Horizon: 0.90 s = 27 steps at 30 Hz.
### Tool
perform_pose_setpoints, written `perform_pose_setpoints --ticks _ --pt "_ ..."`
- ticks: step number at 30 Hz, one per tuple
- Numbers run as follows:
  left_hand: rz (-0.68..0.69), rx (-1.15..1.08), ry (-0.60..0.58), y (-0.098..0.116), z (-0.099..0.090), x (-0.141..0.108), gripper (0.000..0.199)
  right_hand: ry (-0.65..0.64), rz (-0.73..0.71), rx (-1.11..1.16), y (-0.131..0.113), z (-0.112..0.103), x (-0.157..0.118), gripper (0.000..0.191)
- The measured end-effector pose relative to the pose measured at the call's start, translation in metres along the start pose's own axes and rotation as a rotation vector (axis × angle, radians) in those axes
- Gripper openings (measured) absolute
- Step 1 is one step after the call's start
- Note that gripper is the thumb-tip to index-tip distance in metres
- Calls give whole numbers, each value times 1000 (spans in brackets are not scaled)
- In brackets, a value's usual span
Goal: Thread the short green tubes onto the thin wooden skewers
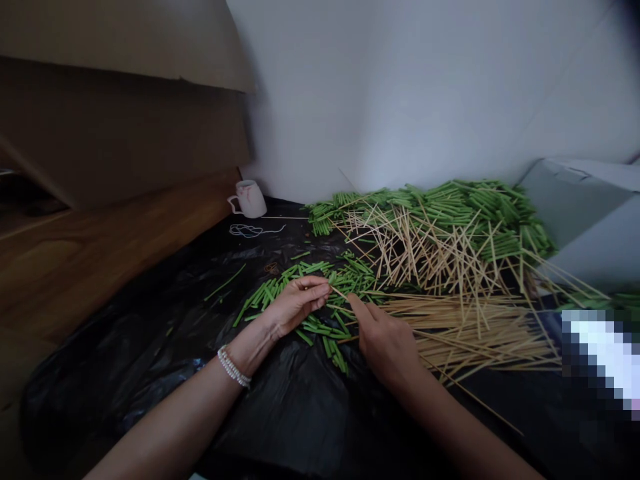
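Note:
My left hand (300,303), with a beaded bracelet (233,367) at its wrist, is closed in a pinch at one end of a thin wooden skewer (340,293). Whether a green piece is also between those fingertips is hidden. My right hand (385,340) is closed around the same skewer, just to the right. Beneath both hands lies a loose heap of short cut green stems (270,290). Beside my right hand, many bare wooden skewers (480,327) lie roughly parallel.
Behind, green stems threaded on skewers (450,207) are piled against the white wall (400,87). A mug (250,199) and tangled white string (250,231) sit at the back left. Black plastic sheeting (290,413) covers the surface. Cardboard (125,127) stands left; a pale box (580,213) right.

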State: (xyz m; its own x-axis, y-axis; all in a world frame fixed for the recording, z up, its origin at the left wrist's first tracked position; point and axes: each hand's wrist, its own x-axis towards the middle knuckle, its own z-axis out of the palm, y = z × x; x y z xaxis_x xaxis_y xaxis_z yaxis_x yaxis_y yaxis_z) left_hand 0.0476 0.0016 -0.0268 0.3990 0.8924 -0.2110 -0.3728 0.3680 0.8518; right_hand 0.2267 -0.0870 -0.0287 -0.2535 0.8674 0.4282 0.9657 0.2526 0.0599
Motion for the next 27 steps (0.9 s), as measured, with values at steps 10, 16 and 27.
perform_pose_setpoints --ticks 10,16,27 --pt "-44 -17 -33 3 0 -3 21 98 12 68 -2 -4 -2 32" --pt "-76 -28 -27 0 -2 -2 20 53 35 90 -4 -6 -2 29" --pt "-107 -51 -1 -2 3 -4 19 -83 108 131 -8 -8 1 25"
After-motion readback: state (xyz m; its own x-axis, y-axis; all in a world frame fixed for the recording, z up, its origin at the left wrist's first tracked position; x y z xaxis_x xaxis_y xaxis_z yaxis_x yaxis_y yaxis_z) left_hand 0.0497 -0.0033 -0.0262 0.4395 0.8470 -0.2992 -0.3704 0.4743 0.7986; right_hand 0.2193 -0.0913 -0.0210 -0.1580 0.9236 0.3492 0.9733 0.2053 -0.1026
